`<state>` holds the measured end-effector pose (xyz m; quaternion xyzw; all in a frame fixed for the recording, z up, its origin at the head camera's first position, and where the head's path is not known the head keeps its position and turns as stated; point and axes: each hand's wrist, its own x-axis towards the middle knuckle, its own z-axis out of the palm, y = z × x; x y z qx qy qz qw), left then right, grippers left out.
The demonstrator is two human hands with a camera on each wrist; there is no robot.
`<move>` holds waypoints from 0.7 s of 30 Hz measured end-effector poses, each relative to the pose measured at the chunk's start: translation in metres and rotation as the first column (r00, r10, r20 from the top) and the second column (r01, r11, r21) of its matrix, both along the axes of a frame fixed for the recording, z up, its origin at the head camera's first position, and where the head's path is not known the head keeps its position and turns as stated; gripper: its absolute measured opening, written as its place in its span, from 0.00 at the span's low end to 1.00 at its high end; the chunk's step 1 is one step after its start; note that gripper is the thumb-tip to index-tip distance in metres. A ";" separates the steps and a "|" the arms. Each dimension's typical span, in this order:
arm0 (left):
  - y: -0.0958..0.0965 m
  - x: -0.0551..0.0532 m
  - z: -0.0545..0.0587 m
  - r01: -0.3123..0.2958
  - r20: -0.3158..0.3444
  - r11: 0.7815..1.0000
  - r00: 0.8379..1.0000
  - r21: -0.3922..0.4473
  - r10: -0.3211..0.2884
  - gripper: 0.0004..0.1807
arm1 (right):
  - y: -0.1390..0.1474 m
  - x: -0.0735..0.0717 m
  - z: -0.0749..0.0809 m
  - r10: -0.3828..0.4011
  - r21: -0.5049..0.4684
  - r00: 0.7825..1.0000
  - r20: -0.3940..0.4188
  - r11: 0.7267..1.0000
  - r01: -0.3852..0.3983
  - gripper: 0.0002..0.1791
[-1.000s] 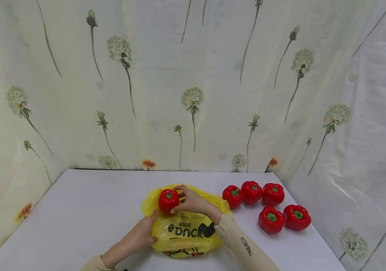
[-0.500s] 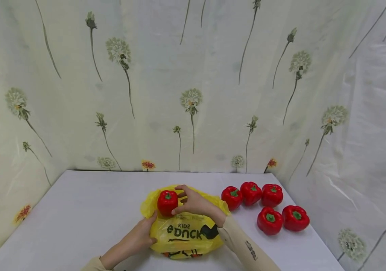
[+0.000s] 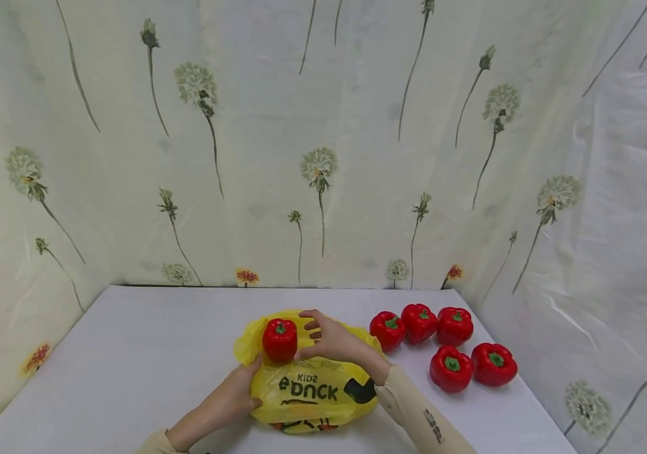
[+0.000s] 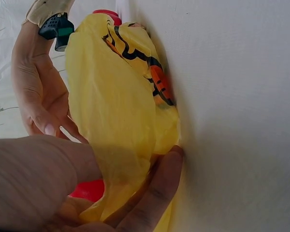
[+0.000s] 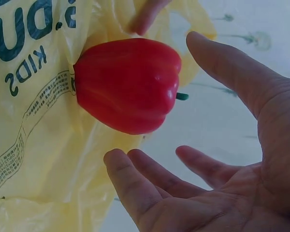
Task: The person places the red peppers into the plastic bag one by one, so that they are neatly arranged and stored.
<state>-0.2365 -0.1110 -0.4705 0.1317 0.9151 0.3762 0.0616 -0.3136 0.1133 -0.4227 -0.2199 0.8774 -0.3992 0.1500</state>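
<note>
A red bell pepper with a green stem stands upright at the left end of a yellow plastic bag. In the right wrist view, the base of this bell pepper meets the bag's edge. My left hand grips the left edge of the bag, which runs between its thumb and fingers in the left wrist view. To the right of the pepper my right hand is spread over the bag. Its fingers and thumb stand apart from the pepper and hold nothing.
Several more red bell peppers stand in a group on the white table, right of the bag. A pale curtain printed with dandelions hangs behind the table and along its sides.
My right hand has moved slightly right, away from the bell pepper, and its fingers have come off it. The left hand keeps its grip on the bag.
</note>
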 end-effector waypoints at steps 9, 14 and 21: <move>-0.001 0.002 -0.001 0.015 -0.017 1.000 1.000 0.008 -0.015 0.47 | 0.011 0.014 0.011 0.001 -0.043 1.000 -0.027 0.999 -0.002 0.46; -0.002 0.003 0.000 0.012 -0.034 1.000 0.999 0.010 -0.012 0.46 | 0.023 0.022 0.016 0.008 -0.091 1.000 -0.027 0.996 -0.010 0.45; -0.001 0.002 0.001 0.009 -0.015 1.000 1.000 -0.004 -0.009 0.46 | 0.043 0.028 0.023 -0.044 -0.124 0.999 -0.020 0.991 0.041 0.46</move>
